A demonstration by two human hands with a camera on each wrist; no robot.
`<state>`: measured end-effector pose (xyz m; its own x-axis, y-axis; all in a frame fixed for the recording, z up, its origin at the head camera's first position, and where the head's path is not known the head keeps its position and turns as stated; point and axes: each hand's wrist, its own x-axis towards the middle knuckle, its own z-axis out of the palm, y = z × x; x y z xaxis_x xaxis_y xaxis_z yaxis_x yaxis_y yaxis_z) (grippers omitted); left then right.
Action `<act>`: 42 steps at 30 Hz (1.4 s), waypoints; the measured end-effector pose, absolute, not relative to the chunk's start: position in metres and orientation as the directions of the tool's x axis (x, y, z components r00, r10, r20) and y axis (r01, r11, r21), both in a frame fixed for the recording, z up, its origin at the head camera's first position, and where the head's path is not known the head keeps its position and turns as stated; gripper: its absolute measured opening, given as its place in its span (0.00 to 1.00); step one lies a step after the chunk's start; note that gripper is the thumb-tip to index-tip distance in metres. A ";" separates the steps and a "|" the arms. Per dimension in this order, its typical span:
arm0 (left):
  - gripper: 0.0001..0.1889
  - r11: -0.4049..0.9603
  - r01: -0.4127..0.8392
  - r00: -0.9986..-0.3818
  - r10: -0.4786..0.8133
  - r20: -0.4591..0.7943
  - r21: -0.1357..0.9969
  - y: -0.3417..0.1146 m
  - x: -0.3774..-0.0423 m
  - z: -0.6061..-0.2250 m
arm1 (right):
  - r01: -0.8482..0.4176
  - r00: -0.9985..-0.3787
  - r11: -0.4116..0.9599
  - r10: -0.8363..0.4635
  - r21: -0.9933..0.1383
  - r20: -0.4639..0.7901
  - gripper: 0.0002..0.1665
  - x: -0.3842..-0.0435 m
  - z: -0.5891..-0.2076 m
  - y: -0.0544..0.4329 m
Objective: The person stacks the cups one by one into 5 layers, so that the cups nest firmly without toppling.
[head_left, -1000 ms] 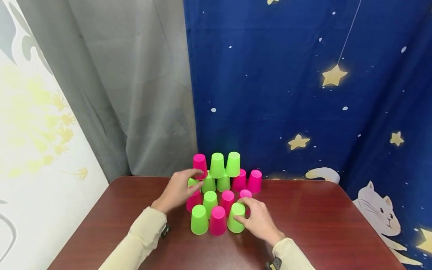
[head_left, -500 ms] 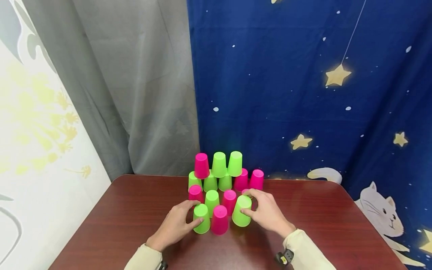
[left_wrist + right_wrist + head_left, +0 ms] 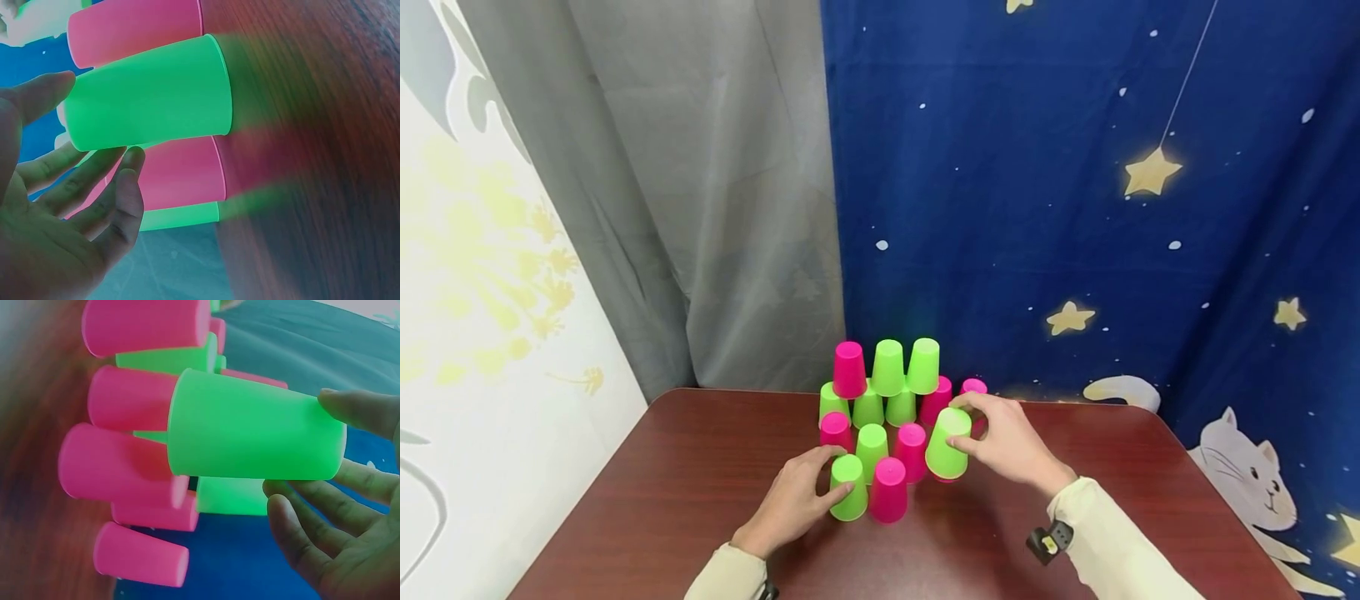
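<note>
In the head view, my right hand (image 3: 1011,442) pinches a green plastic cup (image 3: 947,442) near its upturned base, thumb on one side and fingers on the other. That cup is raised, slightly tilted, in front of a mostly hidden pink cup; the right wrist view shows the raised cup (image 3: 256,428) apart from the table. My left hand (image 3: 790,504) has thumb and fingers about the front-left green cup (image 3: 847,490), which stands upside down on the table. Beside it stands a front pink cup (image 3: 889,492). Behind are a pink cup (image 3: 835,430), a green cup (image 3: 872,450) and another pink cup (image 3: 912,450).
At the back, a row of upturned green and pink cups bears a pink cup (image 3: 849,371) and two green cups (image 3: 888,367) on top. All stand on a dark red wooden table (image 3: 700,467). A grey curtain (image 3: 752,208) and a blue starry curtain (image 3: 985,208) hang behind.
My right hand has lifted the front-right green cup and moved it back and right. My left hand has come down from the back pink cup to the front-left green cup.
</note>
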<state>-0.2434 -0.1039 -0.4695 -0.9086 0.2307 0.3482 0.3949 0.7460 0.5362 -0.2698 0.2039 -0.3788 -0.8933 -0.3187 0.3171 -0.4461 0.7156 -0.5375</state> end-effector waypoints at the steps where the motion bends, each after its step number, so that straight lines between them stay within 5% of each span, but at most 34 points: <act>1: 0.23 0.745 0.394 -0.909 0.230 0.347 0.539 -0.104 -0.243 -0.470 | -0.449 -0.892 0.712 -0.321 -0.539 0.318 0.25 -0.272 -0.376 0.205; 17: 0.23 0.755 0.397 -0.909 0.245 0.337 0.523 -0.106 -0.244 -0.469 | -0.456 -0.888 0.714 -0.328 -0.531 0.322 0.23 -0.310 -0.349 0.214; 42: 0.24 0.758 0.406 -0.908 0.273 0.317 0.510 -0.107 -0.247 -0.470 | -0.308 -0.946 0.772 -0.186 -0.556 0.266 0.24 -0.373 -0.361 0.224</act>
<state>-0.2474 -0.1070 -0.4700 -0.9081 0.2733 0.3171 0.4063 0.7583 0.5098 -0.3733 0.2238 -0.3614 -0.9459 -0.1862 0.2657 -0.3081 0.7721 -0.5558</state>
